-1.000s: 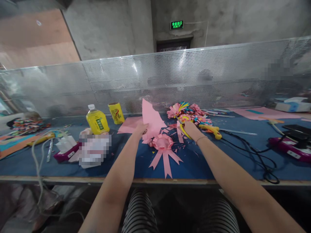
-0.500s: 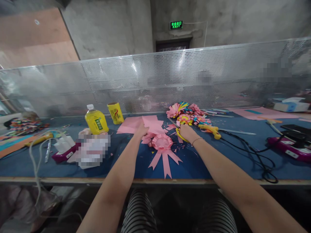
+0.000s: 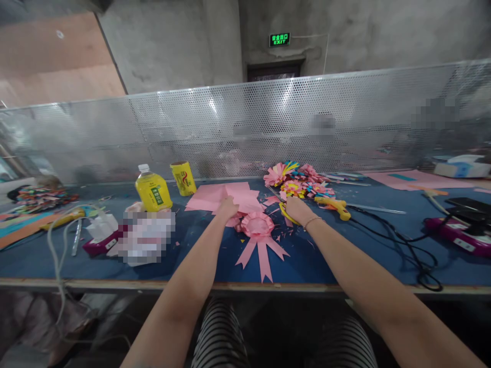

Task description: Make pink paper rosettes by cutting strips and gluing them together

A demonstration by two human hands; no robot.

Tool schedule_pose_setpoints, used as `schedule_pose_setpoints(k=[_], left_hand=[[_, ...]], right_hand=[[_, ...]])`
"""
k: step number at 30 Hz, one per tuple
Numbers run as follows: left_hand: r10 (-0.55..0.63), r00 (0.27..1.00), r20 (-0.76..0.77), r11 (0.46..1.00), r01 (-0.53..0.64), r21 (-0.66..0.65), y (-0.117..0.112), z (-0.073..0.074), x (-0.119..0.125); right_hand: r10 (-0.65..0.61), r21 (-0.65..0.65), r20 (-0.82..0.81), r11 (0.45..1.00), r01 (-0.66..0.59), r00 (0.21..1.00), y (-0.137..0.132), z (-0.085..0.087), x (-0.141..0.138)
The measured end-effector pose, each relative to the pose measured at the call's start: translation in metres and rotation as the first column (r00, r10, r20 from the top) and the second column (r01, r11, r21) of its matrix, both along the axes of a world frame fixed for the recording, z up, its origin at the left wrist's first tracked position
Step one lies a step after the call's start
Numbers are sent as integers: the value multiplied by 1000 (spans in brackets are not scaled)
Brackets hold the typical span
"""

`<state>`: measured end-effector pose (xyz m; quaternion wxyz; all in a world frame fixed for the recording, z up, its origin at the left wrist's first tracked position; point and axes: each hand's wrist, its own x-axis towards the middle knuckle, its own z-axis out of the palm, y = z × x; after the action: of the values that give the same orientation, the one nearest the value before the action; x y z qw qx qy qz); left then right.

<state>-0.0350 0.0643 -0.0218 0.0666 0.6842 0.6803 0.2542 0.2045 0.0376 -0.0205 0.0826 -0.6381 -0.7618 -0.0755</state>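
Note:
Several sheets of pink paper (image 3: 207, 197) lie overlapping near the middle of the blue table. My left hand (image 3: 228, 207) is on their near side, its fingers bent and closed on the paper; the fingertips are partly hidden. In my right hand (image 3: 298, 209) are yellow-handled scissors (image 3: 286, 213), with the blades pointing away and to the left, close to some pink paper scraps. Between my forearms lies a pink paper rosette (image 3: 257, 225) with several notched tails spread toward me. More pink paper pieces sit partly under its left side.
Behind the scissors is a heap of colourful paper flowers (image 3: 295, 181). A yellow glue gun (image 3: 335, 207) with a black cord lies to the right, near a purple power strip (image 3: 460, 235). At left stand a yellow bottle (image 3: 153, 191) and a yellow can (image 3: 183, 179). A perforated metal screen (image 3: 215, 133) borders the back.
My left hand has shifted slightly to the right and nearer, and the upper pink sheet lies a little differently. My right hand with the scissors has hardly moved.

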Motion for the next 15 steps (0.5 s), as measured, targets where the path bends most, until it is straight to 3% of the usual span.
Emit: schedule_pose_setpoints(k=[7, 12, 15], left_hand=[[-16, 1000, 25, 999, 15, 34, 3, -1, -4], [-12, 999, -47, 991, 18, 136, -3, 0, -3], [-5, 998, -58, 971, 19, 237, -6, 3, 0]], right_hand=[[-2, 46, -24, 999, 3, 1000, -2, 4, 3], [44, 77, -67, 996, -39, 997, -3, 16, 4], [105, 92, -304, 992, -81, 947, 1, 14, 2]])
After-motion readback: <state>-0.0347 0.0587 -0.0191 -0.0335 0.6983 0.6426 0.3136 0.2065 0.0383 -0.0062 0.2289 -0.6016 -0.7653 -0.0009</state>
